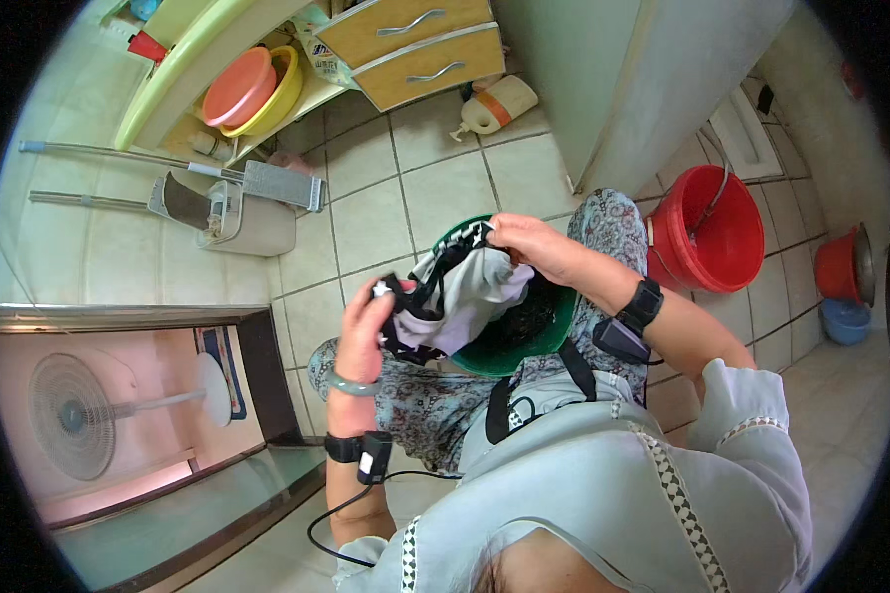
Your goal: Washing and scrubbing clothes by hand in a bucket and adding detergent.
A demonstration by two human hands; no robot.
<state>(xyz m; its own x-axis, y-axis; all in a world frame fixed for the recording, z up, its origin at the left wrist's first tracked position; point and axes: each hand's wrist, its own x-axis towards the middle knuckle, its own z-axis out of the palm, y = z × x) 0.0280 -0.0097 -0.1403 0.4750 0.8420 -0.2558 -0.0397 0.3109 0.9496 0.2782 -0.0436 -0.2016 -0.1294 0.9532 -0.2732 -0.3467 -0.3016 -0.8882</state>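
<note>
A light grey garment [463, 300] with black, white-starred trim is stretched between my hands. My left hand [363, 319] grips its black edge at the left, fingers closed over the cloth. At the upper right, my right hand [534, 248] pinches another part of the trim. Below and partly behind the garment stands a green basin [564, 315] between my knees, with dark contents [523, 319] that I cannot make out. The garment covers much of the basin's left side.
A red bucket [656, 237] stands right of my knee. A pump bottle [500, 104] lies near the wooden drawers [430, 70]. Flat mops [282, 185] lean by a grey-white bucket [267, 226] at left. Pink [237, 89] and yellow basins [285, 93] sit on a shelf. A fan [70, 416] stands beyond the doorway.
</note>
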